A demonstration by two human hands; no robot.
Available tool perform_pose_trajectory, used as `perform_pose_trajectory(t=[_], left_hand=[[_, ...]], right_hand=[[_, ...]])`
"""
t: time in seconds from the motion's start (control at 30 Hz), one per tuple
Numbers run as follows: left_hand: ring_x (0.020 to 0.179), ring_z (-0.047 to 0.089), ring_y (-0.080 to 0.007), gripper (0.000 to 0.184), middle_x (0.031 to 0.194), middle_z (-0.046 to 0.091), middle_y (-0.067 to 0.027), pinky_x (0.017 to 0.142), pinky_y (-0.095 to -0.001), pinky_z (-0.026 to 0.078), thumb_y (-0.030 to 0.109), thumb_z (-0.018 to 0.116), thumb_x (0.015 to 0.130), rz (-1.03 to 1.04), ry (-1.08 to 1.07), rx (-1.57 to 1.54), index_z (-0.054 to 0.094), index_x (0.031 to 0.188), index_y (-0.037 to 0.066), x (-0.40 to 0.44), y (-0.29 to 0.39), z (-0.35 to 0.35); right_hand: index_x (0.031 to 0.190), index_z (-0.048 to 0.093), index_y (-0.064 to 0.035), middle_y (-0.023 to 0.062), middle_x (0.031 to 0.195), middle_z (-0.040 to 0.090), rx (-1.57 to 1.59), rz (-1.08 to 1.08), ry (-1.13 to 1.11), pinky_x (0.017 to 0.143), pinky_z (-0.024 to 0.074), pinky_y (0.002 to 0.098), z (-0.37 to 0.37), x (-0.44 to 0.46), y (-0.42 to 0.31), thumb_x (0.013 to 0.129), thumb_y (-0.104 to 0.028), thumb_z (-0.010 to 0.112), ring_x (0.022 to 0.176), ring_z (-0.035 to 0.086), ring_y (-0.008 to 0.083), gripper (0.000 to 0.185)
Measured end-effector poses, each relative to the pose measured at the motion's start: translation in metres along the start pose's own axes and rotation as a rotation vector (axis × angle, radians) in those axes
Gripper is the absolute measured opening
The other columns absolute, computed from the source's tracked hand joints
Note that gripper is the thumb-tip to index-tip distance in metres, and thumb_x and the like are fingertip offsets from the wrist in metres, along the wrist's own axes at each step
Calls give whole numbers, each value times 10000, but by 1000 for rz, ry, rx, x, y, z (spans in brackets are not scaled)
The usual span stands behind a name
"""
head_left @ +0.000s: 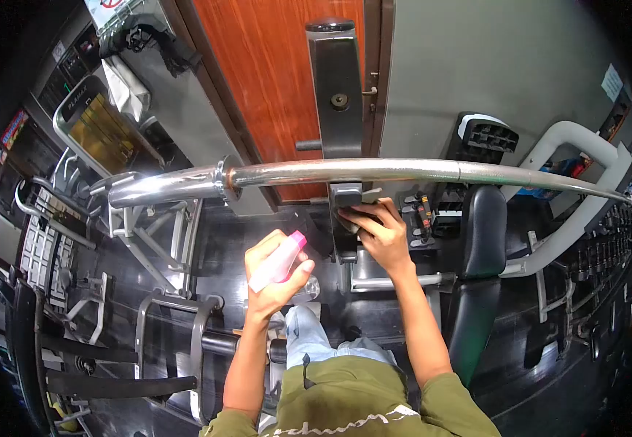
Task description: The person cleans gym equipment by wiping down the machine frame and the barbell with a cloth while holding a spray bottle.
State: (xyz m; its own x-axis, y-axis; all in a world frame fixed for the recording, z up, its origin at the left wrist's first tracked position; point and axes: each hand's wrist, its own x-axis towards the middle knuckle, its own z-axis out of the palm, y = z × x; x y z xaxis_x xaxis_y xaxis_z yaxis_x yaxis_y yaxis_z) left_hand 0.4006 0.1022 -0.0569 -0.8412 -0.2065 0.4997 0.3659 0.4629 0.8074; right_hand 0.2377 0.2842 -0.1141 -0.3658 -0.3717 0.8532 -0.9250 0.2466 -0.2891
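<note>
My left hand (272,273) is closed around a small white bottle with a bright pink top (297,240), held in front of my body below the bar. My right hand (381,233) is pressed against the black upright post (335,131), just under the bar. Its fingers are bent around a pale, cloth-like piece (371,195), of which only an edge shows; the rest is hidden by the hand. Above both hands a silver barbell (345,171) runs across the view, resting on the rack at the post.
A black padded bench (482,233) stands to the right, beside a light grey machine frame (563,218). Dumbbells (600,247) line the far right. Machine frames (170,328) crowd the left. Behind the post are a reddish wooden door (272,73) and a grey wall (476,65).
</note>
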Motion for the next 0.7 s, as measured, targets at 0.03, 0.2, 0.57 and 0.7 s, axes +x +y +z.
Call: perform_pose_trajectory(t=[0.03,0.2,0.57,0.7], left_hand=[[547,569,-123,196,791,555,-82,508,-244,486,116,709,870,-34,-1,-25,634,824,-58,-3,-2,0],[557,522,-143,205,686,558,-52,517,-291,388,128,760,823,-196,66,-173,630,746,-10,-11,-2,3],[529,550,-135,197,698,560,-64,485,-277,410,108,700,876,-208,16,-197,633,747,-26,-22,-11,-2],[517,557,-131,198,717,567,-66,483,-271,421,120,684,892,-285,23,-274,648,770,-31,-30,-14,3]], right_hand=[[1053,781,-198,-8,1081,706,39,15,-46,817,578,364,-5,0,-4,662,12,741,953,627,268,446],[1048,800,-231,-35,1012,708,-22,-86,48,727,559,313,-17,15,-23,589,-12,771,847,615,215,510],[1041,790,-218,-50,1044,731,20,60,-211,811,580,320,-7,-24,-1,723,-49,746,937,624,213,363],[1080,773,-150,1,1149,732,142,161,-510,905,542,346,-26,-22,0,764,6,688,964,619,260,363]])
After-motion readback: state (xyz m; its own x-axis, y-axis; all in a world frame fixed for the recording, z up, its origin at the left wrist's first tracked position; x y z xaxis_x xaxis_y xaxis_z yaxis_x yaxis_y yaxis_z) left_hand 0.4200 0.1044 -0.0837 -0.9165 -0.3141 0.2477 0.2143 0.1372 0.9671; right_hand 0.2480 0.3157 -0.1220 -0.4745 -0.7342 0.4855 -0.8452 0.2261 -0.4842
